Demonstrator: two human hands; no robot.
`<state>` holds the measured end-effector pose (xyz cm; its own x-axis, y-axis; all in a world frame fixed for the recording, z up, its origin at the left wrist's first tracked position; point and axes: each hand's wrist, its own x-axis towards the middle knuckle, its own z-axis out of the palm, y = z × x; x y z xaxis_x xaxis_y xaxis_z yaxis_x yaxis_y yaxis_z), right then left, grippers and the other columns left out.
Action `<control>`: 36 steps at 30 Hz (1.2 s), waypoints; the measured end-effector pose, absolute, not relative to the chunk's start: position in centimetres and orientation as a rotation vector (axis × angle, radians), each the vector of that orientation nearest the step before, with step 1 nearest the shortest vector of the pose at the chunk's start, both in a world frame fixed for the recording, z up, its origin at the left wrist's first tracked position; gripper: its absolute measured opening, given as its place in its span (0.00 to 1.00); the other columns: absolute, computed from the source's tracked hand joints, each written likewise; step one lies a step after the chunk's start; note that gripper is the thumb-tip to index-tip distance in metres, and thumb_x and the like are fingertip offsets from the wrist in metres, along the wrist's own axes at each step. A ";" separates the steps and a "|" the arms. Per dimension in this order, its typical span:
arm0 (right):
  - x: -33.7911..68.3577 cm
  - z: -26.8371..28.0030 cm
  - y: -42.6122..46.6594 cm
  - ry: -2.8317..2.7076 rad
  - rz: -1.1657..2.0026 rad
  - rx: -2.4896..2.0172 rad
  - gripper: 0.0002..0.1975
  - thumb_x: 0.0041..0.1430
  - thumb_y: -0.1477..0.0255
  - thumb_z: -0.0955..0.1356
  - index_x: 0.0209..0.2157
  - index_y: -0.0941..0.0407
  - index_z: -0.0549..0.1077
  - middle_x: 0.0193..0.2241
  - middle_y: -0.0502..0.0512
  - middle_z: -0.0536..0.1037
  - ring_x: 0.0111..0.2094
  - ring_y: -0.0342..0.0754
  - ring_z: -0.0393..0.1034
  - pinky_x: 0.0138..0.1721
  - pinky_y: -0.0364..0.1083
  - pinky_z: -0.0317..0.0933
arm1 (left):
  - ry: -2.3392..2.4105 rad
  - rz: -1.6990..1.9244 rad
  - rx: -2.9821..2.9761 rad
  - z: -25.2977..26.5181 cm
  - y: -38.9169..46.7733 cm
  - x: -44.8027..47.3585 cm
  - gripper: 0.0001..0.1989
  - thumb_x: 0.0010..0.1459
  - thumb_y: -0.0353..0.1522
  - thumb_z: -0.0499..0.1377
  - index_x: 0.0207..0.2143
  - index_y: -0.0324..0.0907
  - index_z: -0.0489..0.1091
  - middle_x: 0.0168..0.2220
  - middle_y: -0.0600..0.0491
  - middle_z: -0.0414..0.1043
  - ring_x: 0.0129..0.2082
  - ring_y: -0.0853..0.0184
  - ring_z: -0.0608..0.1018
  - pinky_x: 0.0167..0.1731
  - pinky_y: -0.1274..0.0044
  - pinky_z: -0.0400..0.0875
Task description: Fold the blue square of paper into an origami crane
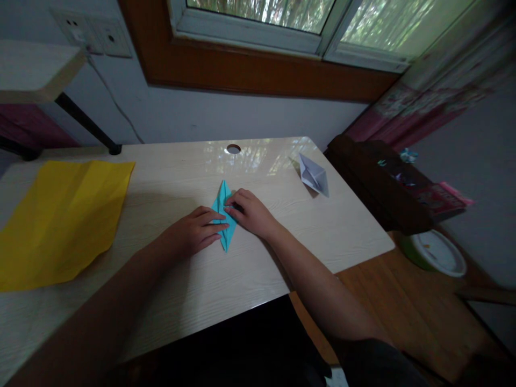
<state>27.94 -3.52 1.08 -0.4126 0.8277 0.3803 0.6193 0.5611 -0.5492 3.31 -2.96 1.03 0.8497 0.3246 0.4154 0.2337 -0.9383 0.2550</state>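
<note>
Several fingers (215,228) of the left hand (195,232) lie spread on the turquoise folded paper (229,236); the right hand (252,211) pinches its flap — uneven pressure could skew the crease.

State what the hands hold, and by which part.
The folded turquoise paper: the right hand seems to pinch its right side near the middle; the left hand lays fingers across its left side, with no clear grip.

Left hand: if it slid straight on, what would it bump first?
Probably the right hand: the left hand points toward it across the blue paper it already touches.
</note>
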 end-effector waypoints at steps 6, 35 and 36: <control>27.6 0.8 -3.4 -2.147 0.419 -1.212 0.05 0.67 0.68 0.70 0.38 0.55 0.75 0.36 0.55 0.73 0.41 0.50 0.67 0.46 0.50 0.61 | 0.429 0.693 2.807 1.0 -2.9 3.3 0.16 0.68 0.32 0.60 0.56 0.46 0.75 0.54 0.45 0.76 0.53 0.58 0.73 0.55 0.63 0.74; 27.3 0.7 -3.0 -2.081 0.472 -1.280 0.03 0.64 0.71 0.72 0.36 0.55 0.78 0.35 0.53 0.74 0.40 0.49 0.68 0.45 0.48 0.60 | 0.414 0.659 2.867 1.1 -3.0 3.2 0.15 0.69 0.32 0.58 0.55 0.45 0.76 0.56 0.45 0.73 0.54 0.57 0.72 0.55 0.62 0.74; 27.3 0.7 -3.0 -2.078 0.475 -1.287 0.03 0.64 0.71 0.72 0.36 0.55 0.77 0.35 0.53 0.74 0.40 0.49 0.68 0.45 0.48 0.60 | 0.412 0.661 2.867 1.0 -3.0 3.2 0.15 0.69 0.32 0.58 0.55 0.45 0.76 0.56 0.45 0.74 0.54 0.57 0.72 0.55 0.62 0.74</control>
